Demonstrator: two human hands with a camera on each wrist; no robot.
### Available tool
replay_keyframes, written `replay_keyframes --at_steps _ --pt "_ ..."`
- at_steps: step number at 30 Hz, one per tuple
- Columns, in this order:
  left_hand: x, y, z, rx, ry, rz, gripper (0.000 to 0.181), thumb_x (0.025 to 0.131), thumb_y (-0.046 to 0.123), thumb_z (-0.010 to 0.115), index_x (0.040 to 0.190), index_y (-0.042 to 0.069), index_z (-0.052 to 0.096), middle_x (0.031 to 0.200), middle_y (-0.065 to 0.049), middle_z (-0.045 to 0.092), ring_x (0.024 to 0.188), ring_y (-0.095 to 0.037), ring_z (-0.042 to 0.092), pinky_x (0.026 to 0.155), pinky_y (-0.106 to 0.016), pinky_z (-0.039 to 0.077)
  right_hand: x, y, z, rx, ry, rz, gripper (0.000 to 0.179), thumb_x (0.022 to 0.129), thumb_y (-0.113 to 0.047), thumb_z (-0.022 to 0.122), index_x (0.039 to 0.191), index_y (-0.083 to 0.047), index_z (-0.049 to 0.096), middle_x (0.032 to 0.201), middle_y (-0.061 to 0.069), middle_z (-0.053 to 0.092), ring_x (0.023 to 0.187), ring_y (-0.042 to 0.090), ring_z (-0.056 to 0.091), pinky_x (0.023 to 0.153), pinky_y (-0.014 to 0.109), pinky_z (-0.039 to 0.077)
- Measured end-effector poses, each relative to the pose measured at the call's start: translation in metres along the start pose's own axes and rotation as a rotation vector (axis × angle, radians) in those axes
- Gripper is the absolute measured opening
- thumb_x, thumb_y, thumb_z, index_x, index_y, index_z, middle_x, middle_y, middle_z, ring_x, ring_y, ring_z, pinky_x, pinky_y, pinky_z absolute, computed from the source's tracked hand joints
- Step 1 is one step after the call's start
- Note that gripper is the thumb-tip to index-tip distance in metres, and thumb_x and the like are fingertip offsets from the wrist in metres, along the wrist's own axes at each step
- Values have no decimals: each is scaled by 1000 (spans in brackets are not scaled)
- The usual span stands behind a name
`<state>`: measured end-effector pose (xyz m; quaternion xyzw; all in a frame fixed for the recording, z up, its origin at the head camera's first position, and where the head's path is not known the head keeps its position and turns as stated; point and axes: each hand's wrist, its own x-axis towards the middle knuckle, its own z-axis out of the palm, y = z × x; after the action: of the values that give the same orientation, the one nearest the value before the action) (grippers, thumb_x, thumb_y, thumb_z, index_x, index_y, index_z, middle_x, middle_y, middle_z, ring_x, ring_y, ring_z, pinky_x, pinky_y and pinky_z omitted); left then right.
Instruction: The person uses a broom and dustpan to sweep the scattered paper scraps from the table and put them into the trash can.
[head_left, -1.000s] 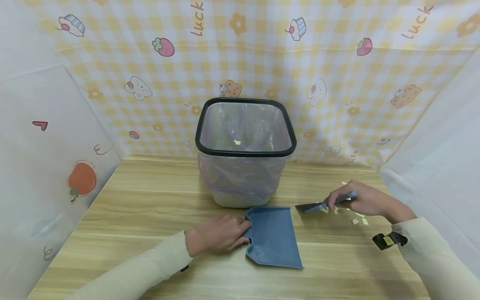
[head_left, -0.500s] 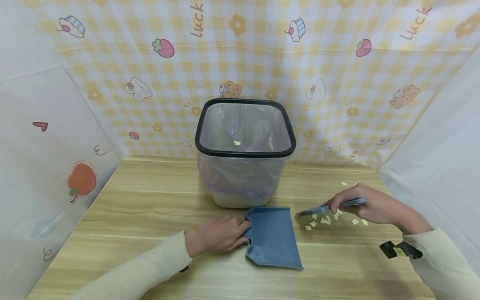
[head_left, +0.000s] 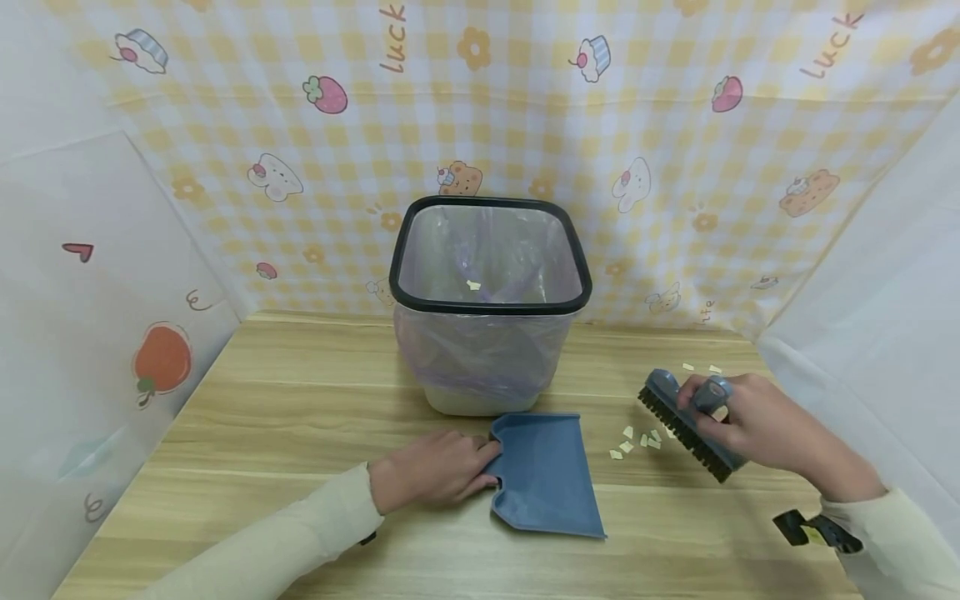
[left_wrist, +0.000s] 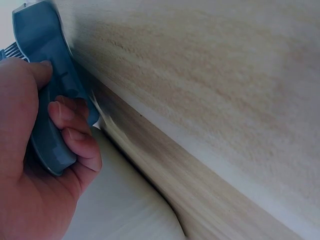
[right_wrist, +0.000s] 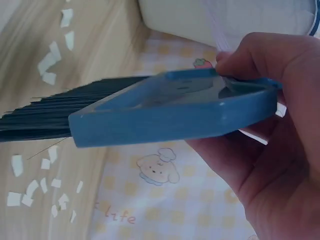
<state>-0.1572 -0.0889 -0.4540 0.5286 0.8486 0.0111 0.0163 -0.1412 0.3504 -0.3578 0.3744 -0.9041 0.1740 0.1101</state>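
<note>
Sweeping, seemingly: right hand (head_left: 757,427) grips brush (right_wrist: 145,117) at frame right, left hand (head_left: 438,468) holds dustpan (head_left: 543,475); scraps (head_left: 627,447) likely need leftward stroke

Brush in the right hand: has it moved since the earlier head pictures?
Yes. Judged against the unmoved dustpan in the head view, the brush has shifted rightward, away from the dustpan's open edge, and turned.

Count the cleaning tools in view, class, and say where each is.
2: the dustpan on the table, held by the left hand; the brush in the right hand.
</note>
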Motion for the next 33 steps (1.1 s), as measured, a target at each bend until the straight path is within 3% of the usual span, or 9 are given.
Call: replay_keyframes --at_steps 4,12,22,27,33 --pt "0 0 1 2 6 0 32 117 34 58 131 6 65 107 -4 73 78 -10 69 71 -27 58 -3 -1 9 -17 31 2 36 78 9 82 103 -16 74 77 -21 64 56 -12 33 49 18 36" --pt "0 0 2 33 23 11 32 116 34 58 129 6 65 106 -4 73 76 -10 69 70 -27 58 -5 -9 23 -23 -40 79 33 83 7 81 104 -17 73 76 -23 60 55 -10 32 50 21 36" --pt "0 0 2 33 23 6 33 117 34 57 132 5 65 106 -4 74 79 -11 70 71 -27 59 2 -22 31 78 -53 6 35 83 10 81 104 -17 74 86 -18 68 58 -10 41 51 20 41" --pt "0 -1 2 28 19 8 35 117 34 56 133 4 64 109 -5 74 82 -11 71 73 -27 60 5 -28 31 111 -61 -41 39 83 11 79 105 -20 73 85 -21 65 59 -11 40 53 17 39" --pt "0 0 1 32 20 10 34 117 34 56 132 5 64 108 -5 73 83 -12 72 74 -28 59 8 -32 29 111 -39 -40 45 81 13 79 105 -24 72 83 -19 66 58 -12 42 51 16 40"
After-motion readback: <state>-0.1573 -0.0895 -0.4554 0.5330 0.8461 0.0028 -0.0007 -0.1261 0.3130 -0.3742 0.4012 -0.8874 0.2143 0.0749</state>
